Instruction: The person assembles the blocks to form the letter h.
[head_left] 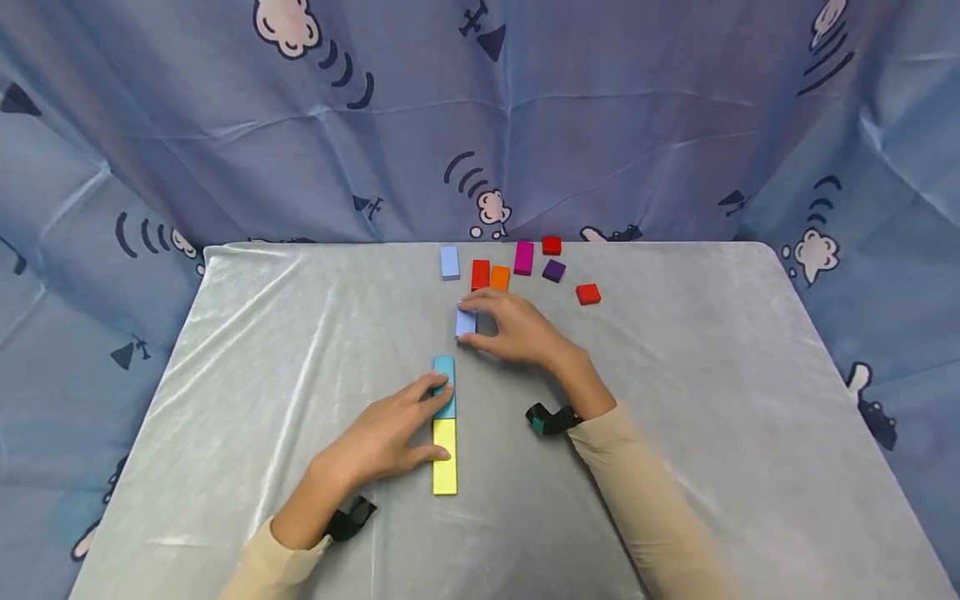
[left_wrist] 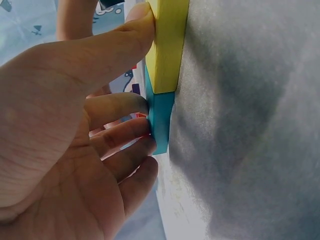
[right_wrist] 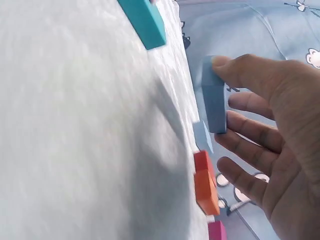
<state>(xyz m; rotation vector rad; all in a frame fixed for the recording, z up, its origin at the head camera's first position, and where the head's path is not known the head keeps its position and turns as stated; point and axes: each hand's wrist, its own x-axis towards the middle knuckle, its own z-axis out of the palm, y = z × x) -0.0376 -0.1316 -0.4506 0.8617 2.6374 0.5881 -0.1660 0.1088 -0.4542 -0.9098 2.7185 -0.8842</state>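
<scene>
A light blue block (head_left: pixel 466 325) is pinched between the thumb and fingers of my right hand (head_left: pixel 517 329). In the right wrist view this block (right_wrist: pixel 215 100) appears raised over the cloth. My left hand (head_left: pixel 386 433) rests on two blocks standing end to end in a line. Its thumb touches the yellow block (head_left: pixel 445 475), the nearer one; its fingertips lie on the teal block (head_left: pixel 444 365) just beyond. The left wrist view shows the yellow block (left_wrist: pixel 170 45) meeting the teal block (left_wrist: pixel 161 117) end to end.
Toward the back edge of the grey cloth-covered table (head_left: pixel 262 375) lie another light blue block (head_left: pixel 450 262), a red block (head_left: pixel 480 273), an orange block (head_left: pixel 499 277), a magenta block (head_left: pixel 524 257), a purple block (head_left: pixel 554 270) and two small red blocks (head_left: pixel 588 293). A patterned curtain (head_left: pixel 600 125) hangs behind.
</scene>
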